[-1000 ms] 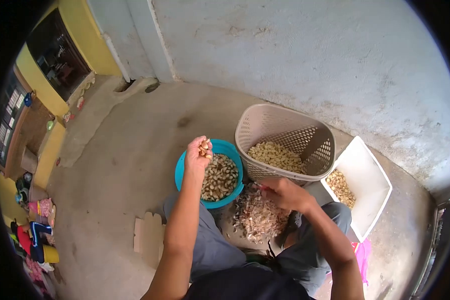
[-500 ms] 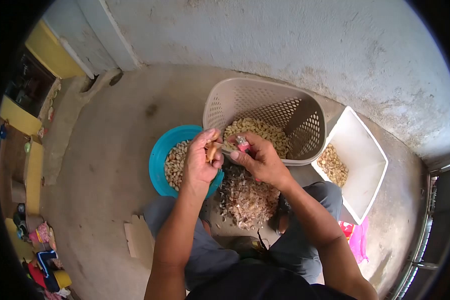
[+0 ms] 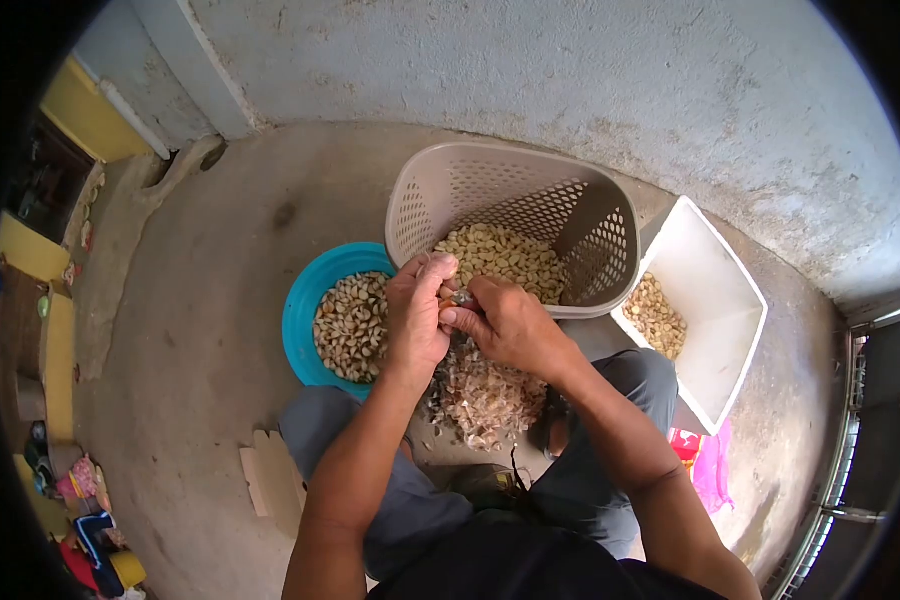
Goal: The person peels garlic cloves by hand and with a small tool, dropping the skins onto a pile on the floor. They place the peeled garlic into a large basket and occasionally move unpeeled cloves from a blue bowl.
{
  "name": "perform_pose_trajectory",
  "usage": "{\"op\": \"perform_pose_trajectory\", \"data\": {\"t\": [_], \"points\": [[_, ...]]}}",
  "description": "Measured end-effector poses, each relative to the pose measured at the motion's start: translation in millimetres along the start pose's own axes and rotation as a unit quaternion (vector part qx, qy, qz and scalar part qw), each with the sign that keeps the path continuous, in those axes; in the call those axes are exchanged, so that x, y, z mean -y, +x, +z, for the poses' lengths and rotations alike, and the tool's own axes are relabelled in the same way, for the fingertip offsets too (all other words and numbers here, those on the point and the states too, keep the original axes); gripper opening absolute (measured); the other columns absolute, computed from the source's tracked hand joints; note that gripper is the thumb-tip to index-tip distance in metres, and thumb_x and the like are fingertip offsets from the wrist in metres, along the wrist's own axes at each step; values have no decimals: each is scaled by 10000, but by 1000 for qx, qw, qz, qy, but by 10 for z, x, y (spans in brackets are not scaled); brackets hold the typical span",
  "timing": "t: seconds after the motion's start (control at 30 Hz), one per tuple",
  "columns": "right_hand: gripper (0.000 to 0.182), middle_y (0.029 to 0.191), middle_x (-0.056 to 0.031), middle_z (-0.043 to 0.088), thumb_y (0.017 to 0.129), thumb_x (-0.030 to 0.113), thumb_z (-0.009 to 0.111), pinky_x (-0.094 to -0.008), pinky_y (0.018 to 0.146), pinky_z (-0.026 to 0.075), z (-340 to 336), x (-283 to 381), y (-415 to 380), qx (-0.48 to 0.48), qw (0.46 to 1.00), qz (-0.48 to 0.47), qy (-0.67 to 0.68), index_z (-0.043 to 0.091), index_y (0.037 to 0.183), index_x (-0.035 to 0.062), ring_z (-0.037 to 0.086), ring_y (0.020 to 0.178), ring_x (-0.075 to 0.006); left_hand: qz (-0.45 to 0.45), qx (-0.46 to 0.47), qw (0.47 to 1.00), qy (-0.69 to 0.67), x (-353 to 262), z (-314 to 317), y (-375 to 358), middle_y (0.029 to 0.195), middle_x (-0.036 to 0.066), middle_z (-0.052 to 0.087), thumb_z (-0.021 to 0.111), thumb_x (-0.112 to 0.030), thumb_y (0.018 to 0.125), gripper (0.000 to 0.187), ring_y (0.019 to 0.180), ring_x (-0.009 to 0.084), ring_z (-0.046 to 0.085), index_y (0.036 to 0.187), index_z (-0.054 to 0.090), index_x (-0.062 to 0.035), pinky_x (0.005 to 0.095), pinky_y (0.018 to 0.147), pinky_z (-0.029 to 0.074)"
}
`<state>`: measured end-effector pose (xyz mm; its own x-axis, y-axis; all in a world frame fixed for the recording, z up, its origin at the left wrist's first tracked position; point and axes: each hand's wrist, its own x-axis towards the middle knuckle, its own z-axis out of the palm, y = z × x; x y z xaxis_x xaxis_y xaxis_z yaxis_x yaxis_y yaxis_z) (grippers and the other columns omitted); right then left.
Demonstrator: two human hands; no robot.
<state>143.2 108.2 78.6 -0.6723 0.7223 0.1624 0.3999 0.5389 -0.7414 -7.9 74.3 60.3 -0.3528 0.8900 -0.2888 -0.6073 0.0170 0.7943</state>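
Note:
My left hand [image 3: 415,315] is closed on a garlic clove [image 3: 460,297], and its fingertips meet those of my right hand [image 3: 505,325]. My right hand is closed too, working at that clove; the small pink-handled knife it holds is almost hidden in the fist. Both hands hover over a pile of papery garlic skins [image 3: 485,395] between my knees. They are just in front of the beige perforated basket [image 3: 470,190], which holds pale peeled cloves. Left of my hands, a blue bowl [image 3: 300,310] is full of unpeeled cloves.
A white rectangular tub [image 3: 715,290] with some cloves stands at the right by the wall. A piece of cardboard [image 3: 270,480] lies on the concrete floor by my left knee, and something pink [image 3: 710,465] by my right. Clutter lines the far left edge.
My left hand came down from above the blue bowl with cloves, and my right hand rose from the skin pile. They now meet at one clove. The view shifted.

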Motion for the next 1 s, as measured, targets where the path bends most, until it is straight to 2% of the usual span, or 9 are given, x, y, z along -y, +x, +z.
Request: {"op": "perform_pose_trajectory", "data": {"t": [0.2, 0.4, 0.5, 0.6, 0.63, 0.8, 0.83, 0.87, 1.0], "points": [[413, 823, -257, 671, 983, 378, 641, -524, 675, 532, -31, 88, -9, 8, 998, -2, -65, 602, 949, -32, 677, 799, -462, 26, -32, 999, -26, 116, 47, 21, 758, -28, 538, 724, -190, 927, 145, 612, 52, 484, 899, 624, -89, 211, 441, 351], [357, 925, -247, 689, 987, 322, 618, -516, 673, 561, -71, 82, -43, 34, 989, -65, -128, 600, 1031, -32, 696, 789, -426, -6, -48, 997, -51, 213, -15, 42, 770, -30, 518, 666, -161, 977, 193, 637, 55, 472, 827, 559, -103, 210, 501, 381], [357, 942, -246, 689, 981, 306, 623, -514, 680, 568, -88, 104, -99, 46, 986, -87, -138, 603, 1085, -35, 703, 794, -405, -49, -35, 996, -67, 214, -72, 22, 796, -20, 557, 667, -158, 975, 115, 686, 72, 524, 896, 619, -89, 226, 565, 438], [358, 938, -255, 681, 982, 294, 628, -511, 692, 560, -38, 90, -154, 32, 986, -117, -118, 609, 1107, -41, 697, 809, -416, -51, -70, 995, -53, 187, 33, -38, 753, -27, 530, 658, -145, 982, 169, 624, 50, 464, 841, 574, -104, 213, 471, 361], [357, 935, -259, 677, 983, 291, 629, -510, 695, 556, -32, 78, -161, 23, 986, -128, -108, 611, 1111, -43, 693, 815, -424, -62, -39, 996, -53, 203, 2, -32, 745, -25, 536, 658, -152, 983, 163, 608, 54, 472, 848, 581, -103, 214, 457, 359], [346, 874, -292, 648, 1013, 312, 616, -517, 701, 506, -278, 61, -162, 39, 999, 14, -3, 604, 1004, -33, 657, 848, -483, -150, 65, 987, 9, 88, -6, -173, 723, -10, 567, 649, -183, 996, 124, 518, 82, 513, 916, 621, -92, 221, 369, 340], [350, 860, -293, 645, 1017, 316, 613, -517, 703, 505, -300, 4, -149, 41, 998, 37, -5, 598, 984, -32, 656, 848, -482, -146, 103, 984, -24, 174, -59, -156, 773, 14, 597, 594, -221, 1024, 141, 487, 132, 546, 1000, 628, -86, 235, 349, 380], [355, 847, -294, 643, 1020, 320, 610, -516, 705, 504, -316, -28, -142, 42, 997, 61, -5, 592, 965, -31, 656, 848, -482, -147, 105, 983, -39, 199, -60, -156, 782, 21, 608, 596, -223, 1024, 140, 510, 140, 571, 1003, 627, -88, 234, 350, 384], [397, 806, -296, 630, 1029, 341, 606, -496, 691, 495, -292, -135, -137, 15, 999, 21, 23, 583, 921, -40, 649, 805, -475, -144, 126, 979, -76, 193, -34, -154, 803, 37, 650, 618, -206, 1021, 122, 573, 156, 642, 1004, 631, -86, 226, 345, 396]]}}
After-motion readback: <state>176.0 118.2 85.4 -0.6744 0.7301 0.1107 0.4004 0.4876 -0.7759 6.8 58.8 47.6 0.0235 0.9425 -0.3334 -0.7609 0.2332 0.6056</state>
